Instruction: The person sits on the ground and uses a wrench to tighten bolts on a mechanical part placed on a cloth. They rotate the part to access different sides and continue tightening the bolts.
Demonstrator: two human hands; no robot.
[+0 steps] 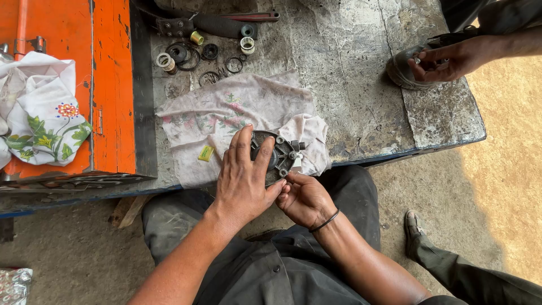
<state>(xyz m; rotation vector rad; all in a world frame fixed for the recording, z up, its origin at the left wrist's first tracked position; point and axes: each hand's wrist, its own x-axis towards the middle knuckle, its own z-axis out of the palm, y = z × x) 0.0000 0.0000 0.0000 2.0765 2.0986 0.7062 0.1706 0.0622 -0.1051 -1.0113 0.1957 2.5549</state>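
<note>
A dark round metal cover plate with bolts [280, 153] rests at the near edge of a grimy metal workbench [361, 73], on a stained floral cloth [226, 113]. My left hand [243, 181] lies over the plate's left side, fingers spread on top of it. From below, my right hand [305, 197], with a black band at the wrist, grips the plate's lower edge with its fingertips. A small yellow piece [206, 153] lies on the cloth just left of my left hand.
Several rings, seals and small cylindrical parts [197, 53] lie at the bench's back. An orange metal box [113, 85] with a flowered white cloth [42, 110] stands at left. Another person's hand [446, 59] holds a small part at right, their shoe [412, 226] on the ground.
</note>
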